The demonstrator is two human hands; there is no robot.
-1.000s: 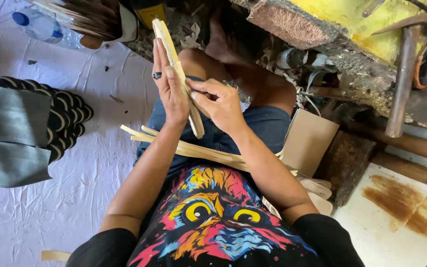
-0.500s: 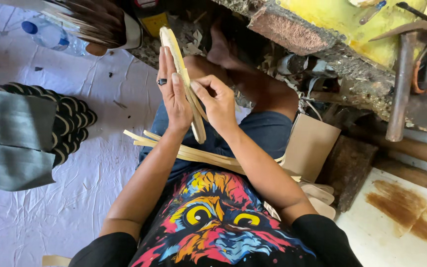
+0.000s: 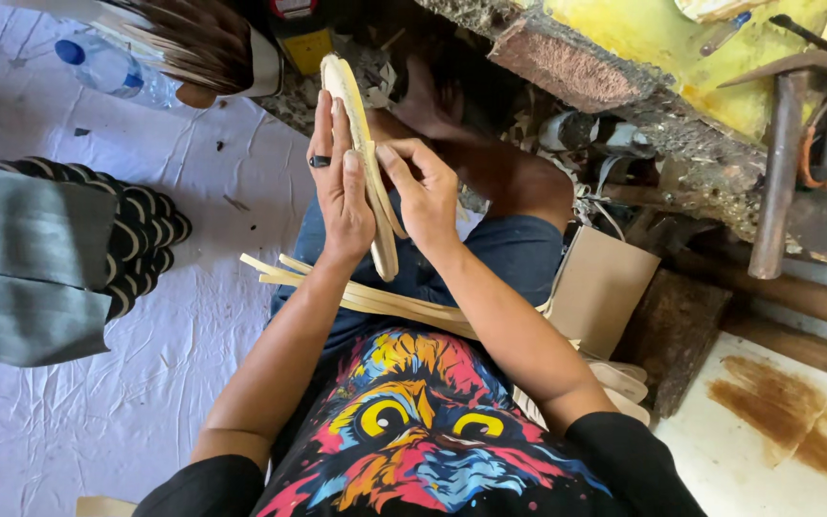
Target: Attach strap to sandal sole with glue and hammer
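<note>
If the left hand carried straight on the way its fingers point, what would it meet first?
Judging roughly, the left hand, flat against the pale sole piece, points up-frame toward the yellow-and-black container; depth is unclear, so it might pass above it.

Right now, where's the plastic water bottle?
In the head view the water bottle lies at the top left on the white sheet, beside the brown bristly bundle and above the stacked dark soles.
</note>
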